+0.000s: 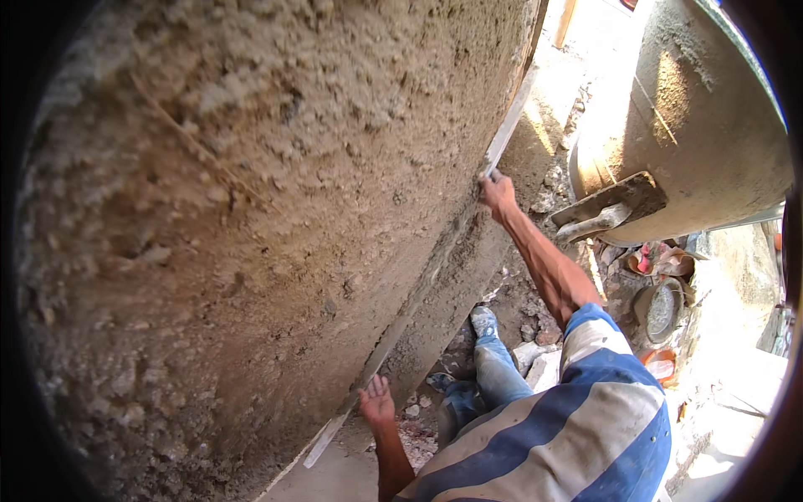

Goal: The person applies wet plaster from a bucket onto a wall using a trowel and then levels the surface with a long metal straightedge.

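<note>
A long, pale, mortar-smeared straightedge (508, 130) runs diagonally along the edge of the rough wall (276, 209), from upper right to lower left. My right hand (499, 194) is closed round its upper part. Farther down, my left hand (378, 400) lies against the straightedge near its lower end, palm showing and fingers stretched out. Wet-looking grey mortar covers the strip of wall beside the straightedge's middle.
A plastering trowel (606, 219) rests against a large mortar-stained drum (711, 142) on the right. Below it are a bucket (661, 309) and an orange container (659, 366). Stone rubble (544, 368) lies round my feet.
</note>
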Demonstrator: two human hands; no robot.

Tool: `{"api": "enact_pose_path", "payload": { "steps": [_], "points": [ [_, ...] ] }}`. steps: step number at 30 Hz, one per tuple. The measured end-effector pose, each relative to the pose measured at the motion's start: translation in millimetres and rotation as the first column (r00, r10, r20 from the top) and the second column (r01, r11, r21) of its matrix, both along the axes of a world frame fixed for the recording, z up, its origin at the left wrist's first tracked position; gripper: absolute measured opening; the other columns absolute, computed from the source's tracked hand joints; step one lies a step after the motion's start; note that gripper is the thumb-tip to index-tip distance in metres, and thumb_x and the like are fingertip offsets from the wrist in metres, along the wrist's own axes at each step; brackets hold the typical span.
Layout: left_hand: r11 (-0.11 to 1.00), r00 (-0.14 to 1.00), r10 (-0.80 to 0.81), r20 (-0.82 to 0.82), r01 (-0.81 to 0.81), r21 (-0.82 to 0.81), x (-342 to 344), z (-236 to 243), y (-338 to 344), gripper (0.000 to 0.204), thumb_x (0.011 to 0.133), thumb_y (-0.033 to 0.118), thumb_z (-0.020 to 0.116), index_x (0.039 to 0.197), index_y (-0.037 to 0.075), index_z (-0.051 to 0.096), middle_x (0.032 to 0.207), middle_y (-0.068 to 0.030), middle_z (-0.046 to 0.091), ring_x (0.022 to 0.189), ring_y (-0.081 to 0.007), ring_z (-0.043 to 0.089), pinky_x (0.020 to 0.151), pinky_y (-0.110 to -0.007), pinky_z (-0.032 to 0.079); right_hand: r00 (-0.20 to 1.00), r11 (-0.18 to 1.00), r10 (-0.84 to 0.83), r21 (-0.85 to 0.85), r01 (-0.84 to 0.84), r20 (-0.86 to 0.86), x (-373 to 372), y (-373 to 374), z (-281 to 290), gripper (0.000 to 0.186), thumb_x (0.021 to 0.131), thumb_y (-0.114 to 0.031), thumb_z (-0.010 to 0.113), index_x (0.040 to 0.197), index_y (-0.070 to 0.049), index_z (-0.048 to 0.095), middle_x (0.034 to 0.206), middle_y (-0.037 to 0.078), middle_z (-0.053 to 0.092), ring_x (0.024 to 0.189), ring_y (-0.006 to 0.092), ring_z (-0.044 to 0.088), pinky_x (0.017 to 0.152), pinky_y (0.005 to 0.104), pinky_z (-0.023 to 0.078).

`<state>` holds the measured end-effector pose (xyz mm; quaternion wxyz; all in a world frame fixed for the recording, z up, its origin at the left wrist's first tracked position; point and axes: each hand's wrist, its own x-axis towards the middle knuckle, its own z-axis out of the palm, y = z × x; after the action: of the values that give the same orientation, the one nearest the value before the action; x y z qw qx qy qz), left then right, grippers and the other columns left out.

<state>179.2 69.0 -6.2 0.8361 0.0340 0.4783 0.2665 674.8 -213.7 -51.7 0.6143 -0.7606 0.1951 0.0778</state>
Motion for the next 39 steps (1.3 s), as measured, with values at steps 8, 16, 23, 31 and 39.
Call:
{"api": "enact_pose_path", "payload": {
  "steps": [8, 16, 23, 31, 39],
  "points": [
    [0.993, 0.995, -0.102, 0.019, 0.100, 0.069, 14, 24, -14, 0.055, 0.095, 0.033, 0.046, 0.138, 0.003, 0.027, 0.149, -0.0087, 0.024, 0.137, -0.0267, 0.025, 0.106, -0.051, 0.030, 1.000, 0.997, -0.011, 0.076, 0.011, 0.010, 19, -8, 27, 0.019, 0.089, -0.021, 0.056, 0.095, -0.003, 0.062, 0.069, 0.003, 0.059, 0.056, 0.0129, 0.053, 0.050, 0.0288, 0.044],
    [0.993, 0.997, -0.083, -0.007, 0.083, 0.079, 4, 31, -3, 0.042, 0.097, 0.031, 0.041, 0.130, 0.005, 0.041, 0.144, -0.0081, 0.036, 0.135, -0.0266, 0.029, 0.104, -0.053, 0.031, 1.000, 0.986, -0.020, 0.164, 0.017, 0.016, 31, -12, 8, 0.018, 0.090, -0.019, 0.057, 0.100, -0.005, 0.062, 0.066, 0.001, 0.053, 0.056, 0.0125, 0.050, 0.053, 0.0308, 0.048],
    [0.990, 1.000, 0.005, 0.009, -0.006, 0.143, -13, 31, -9, 0.047, 0.096, 0.028, 0.044, 0.134, 0.002, 0.031, 0.147, -0.0172, 0.023, 0.136, -0.0331, 0.025, 0.108, -0.052, 0.028, 0.998, 0.955, 0.042, 0.294, -0.051, 0.036, -6, 16, 85, 0.025, 0.087, -0.026, 0.060, 0.095, -0.003, 0.065, 0.075, 0.004, 0.062, 0.065, 0.0153, 0.057, 0.055, 0.0339, 0.047],
    [0.978, 0.991, 0.006, -0.134, 0.022, 0.208, 9, 33, -4, 0.063, 0.096, 0.027, 0.048, 0.142, 0.001, 0.014, 0.145, -0.0206, 0.024, 0.124, -0.0376, 0.043, 0.101, -0.050, 0.038, 0.609, 0.246, 0.790, -0.876, -0.414, -0.066, 33, -44, 45, 0.042, 0.076, -0.029, 0.073, 0.112, -0.011, 0.063, 0.100, 0.011, 0.068, 0.088, 0.0287, 0.064, 0.076, 0.0387, 0.051],
    [0.983, 0.990, 0.024, -0.141, 0.002, 0.182, 26, 48, -19, 0.064, 0.096, 0.032, 0.046, 0.142, 0.000, 0.014, 0.142, -0.0241, 0.026, 0.121, -0.0365, 0.045, 0.098, -0.043, 0.043, 0.592, 0.277, 0.806, -0.866, -0.417, -0.027, 28, -37, 92, 0.040, 0.080, -0.020, 0.070, 0.115, -0.003, 0.060, 0.099, 0.013, 0.068, 0.086, 0.0247, 0.065, 0.073, 0.0357, 0.053]
  ]
}}
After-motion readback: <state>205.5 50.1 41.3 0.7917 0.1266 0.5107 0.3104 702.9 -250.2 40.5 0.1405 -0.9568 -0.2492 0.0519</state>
